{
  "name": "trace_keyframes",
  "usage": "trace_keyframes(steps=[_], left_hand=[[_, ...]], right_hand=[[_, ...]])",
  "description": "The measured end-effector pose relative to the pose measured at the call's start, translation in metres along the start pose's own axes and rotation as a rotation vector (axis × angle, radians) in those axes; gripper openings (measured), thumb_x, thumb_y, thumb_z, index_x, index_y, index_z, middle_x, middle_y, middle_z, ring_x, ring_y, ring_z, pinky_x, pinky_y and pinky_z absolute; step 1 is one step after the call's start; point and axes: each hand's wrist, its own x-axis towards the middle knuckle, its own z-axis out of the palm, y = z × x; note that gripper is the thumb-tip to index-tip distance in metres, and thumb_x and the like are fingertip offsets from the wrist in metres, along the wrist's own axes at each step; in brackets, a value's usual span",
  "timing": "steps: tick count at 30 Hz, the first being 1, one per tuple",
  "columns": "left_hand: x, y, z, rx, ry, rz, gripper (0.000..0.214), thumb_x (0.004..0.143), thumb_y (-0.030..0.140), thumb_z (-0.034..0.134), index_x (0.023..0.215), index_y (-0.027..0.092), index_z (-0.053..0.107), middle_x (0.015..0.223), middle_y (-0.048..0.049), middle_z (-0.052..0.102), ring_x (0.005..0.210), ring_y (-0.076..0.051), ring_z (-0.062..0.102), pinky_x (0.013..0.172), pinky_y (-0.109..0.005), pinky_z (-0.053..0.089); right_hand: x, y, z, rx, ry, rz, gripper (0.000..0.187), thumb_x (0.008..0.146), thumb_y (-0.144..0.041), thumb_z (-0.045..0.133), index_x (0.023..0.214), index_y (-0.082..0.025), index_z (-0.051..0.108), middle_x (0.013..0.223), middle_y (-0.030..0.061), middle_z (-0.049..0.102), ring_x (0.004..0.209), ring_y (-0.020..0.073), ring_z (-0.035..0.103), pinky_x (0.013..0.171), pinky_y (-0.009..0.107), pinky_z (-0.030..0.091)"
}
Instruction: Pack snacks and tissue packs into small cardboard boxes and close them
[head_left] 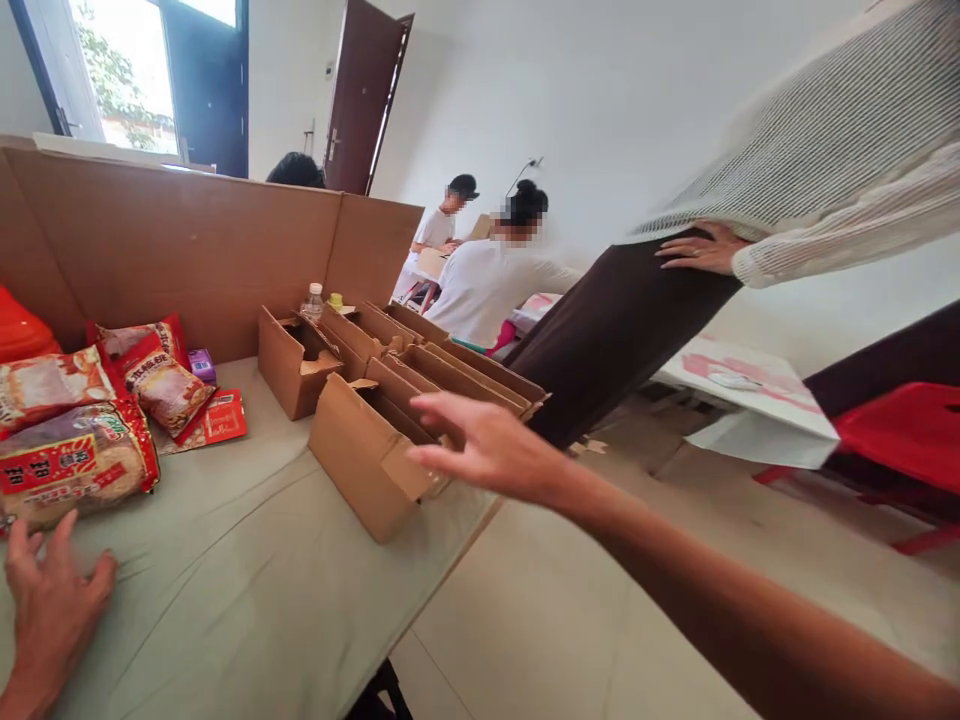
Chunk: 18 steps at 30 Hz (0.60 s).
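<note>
A plain brown corrugated open box (360, 455), rectangular with its flaps up, sits at the near edge of the worktop (247, 580), which is covered in smooth, pale green cloth. The right hand (491, 445) hovers at the box's open top, its grip apart and empty, fingers spread. More long cartons (465, 375) of the same card lie just behind. The left hand (49, 610) rests flat on the cloth, grip apart, near glossy, crinkled red snack packets (75, 460).
</note>
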Motion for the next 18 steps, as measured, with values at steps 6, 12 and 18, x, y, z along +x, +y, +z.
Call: trace_keyframes(steps=[6,12,18], left_hand=[[-0.032,0.044,-0.019,-0.020,-0.011,0.048,0.064,0.084,0.046,0.063,0.145,0.030,0.046,0.165,-0.0125,0.019,0.138,-0.044,0.046,0.105,-0.066,0.050],[-0.060,0.089,-0.091,-0.119,0.012,-0.104,0.082,0.081,0.055,0.067,0.152,0.025,0.039,0.163,-0.0163,0.029,0.122,-0.039,0.061,0.110,-0.064,0.048],[-0.093,0.126,-0.142,-0.489,0.065,-0.126,0.064,0.092,0.062,0.054,0.150,0.037,0.042,0.163,-0.0016,0.036,0.147,-0.035,0.042,0.122,-0.054,0.040]], right_hand=[[-0.026,0.001,0.058,-0.126,-0.013,-0.193,0.006,0.086,-0.020,0.062,0.088,-0.020,0.068,0.083,0.0042,0.074,0.079,0.0211,0.066,0.076,0.034,0.046],[-0.024,-0.057,0.064,0.115,0.063,-0.735,0.019,0.096,-0.014,0.053,0.091,-0.021,0.070,0.093,0.0036,0.073,0.078,0.0155,0.060,0.079,0.034,0.040],[-0.028,-0.097,0.103,0.362,0.075,-0.906,0.009,0.098,-0.022,0.057,0.095,-0.019,0.065,0.094,0.0059,0.070,0.079,0.0169,0.061,0.077,0.035,0.046]])
